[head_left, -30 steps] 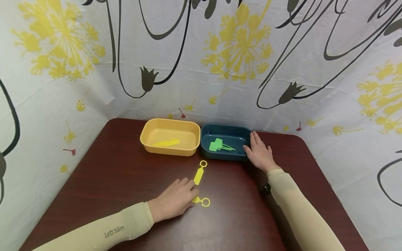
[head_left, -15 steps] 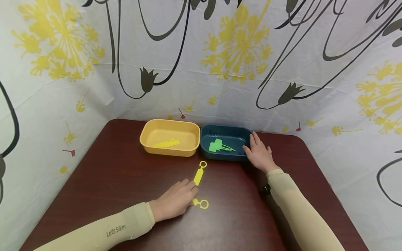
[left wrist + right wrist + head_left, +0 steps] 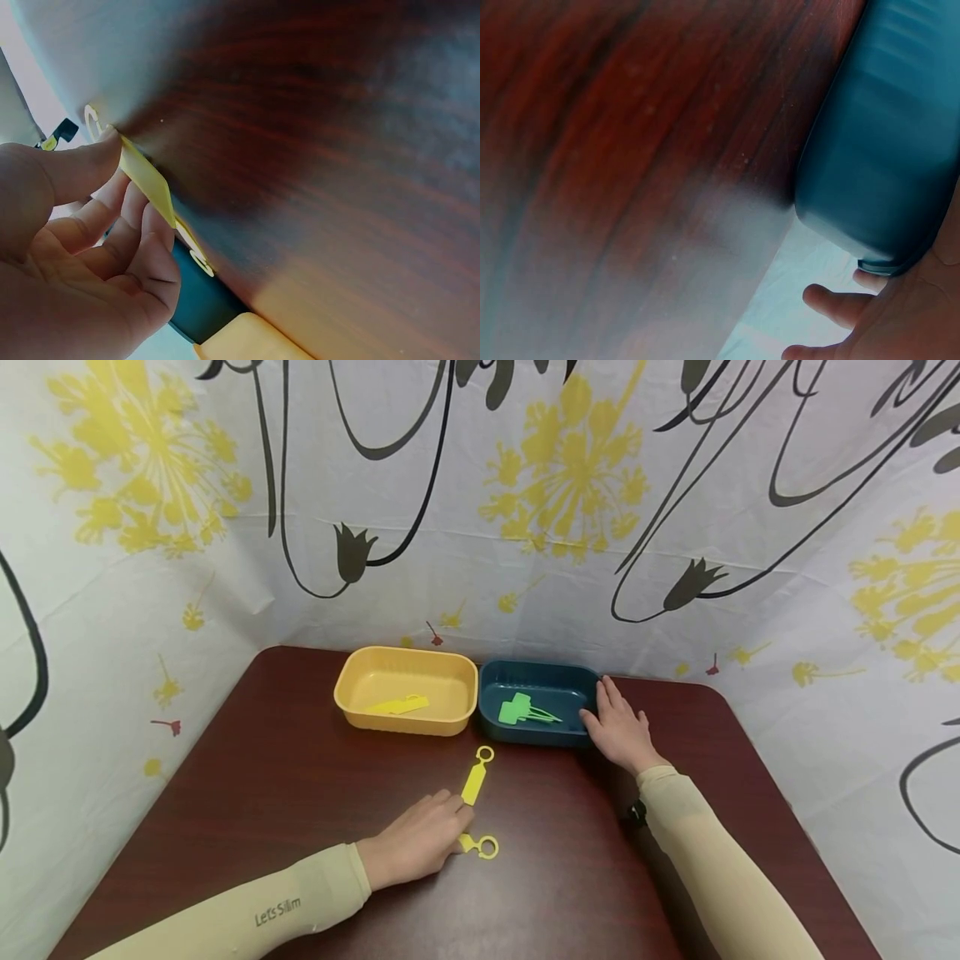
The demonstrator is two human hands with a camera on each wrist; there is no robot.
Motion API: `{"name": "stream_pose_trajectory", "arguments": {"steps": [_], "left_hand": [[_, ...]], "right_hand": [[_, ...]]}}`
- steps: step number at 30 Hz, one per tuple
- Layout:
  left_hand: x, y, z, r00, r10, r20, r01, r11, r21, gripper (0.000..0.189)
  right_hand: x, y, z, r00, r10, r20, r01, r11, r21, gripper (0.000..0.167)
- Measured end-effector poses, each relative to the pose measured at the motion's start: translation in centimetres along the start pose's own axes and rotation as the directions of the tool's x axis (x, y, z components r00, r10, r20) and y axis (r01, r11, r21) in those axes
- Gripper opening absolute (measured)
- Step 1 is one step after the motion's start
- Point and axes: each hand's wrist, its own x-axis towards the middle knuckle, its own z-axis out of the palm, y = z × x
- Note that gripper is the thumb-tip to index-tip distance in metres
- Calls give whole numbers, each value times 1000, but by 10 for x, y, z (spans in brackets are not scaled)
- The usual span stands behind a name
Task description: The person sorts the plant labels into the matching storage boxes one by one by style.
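Note:
Near the middle of the table, my left hand (image 3: 420,842) pinches a flat yellow plastic tag with a ring at its end (image 3: 467,842). In the left wrist view, thumb and fingers hold that tag (image 3: 150,181) by its flat part. Just beyond the hand lies a second yellow ring tag (image 3: 474,783), its lower end close to my fingers. My right hand (image 3: 621,727) rests against the right end of the dark blue bin (image 3: 532,734), fingers extended along its rim. The right wrist view shows the bin's wall (image 3: 877,150) against the palm.
Left of the blue bin stands a yellow bin (image 3: 405,722) with yellow tags (image 3: 408,703) inside. Green tags with thin stems (image 3: 517,708) lie in the blue bin. Both bins sit at the back of the dark red table (image 3: 285,777), before a patterned cloth (image 3: 435,527).
The pinched yellow tag's ring end has shifted slightly left and down with a small movement of my left hand, then held nearly still. My right hand stays at the blue bin.

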Motion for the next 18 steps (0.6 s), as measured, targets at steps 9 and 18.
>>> {"name": "stream_pose_trajectory", "arguments": {"steps": [9,18], "left_hand": [[2,-1,-5,1000,-9,-6,8,994,-109,16],[2,0,-16,999,-48,-19,42,969,-241,14]], "right_hand": [[1,1,-1,1000,0,7,0,1000,-4,80],[1,1,-1,1000,6,12,-6,1000,-5,79]]}}
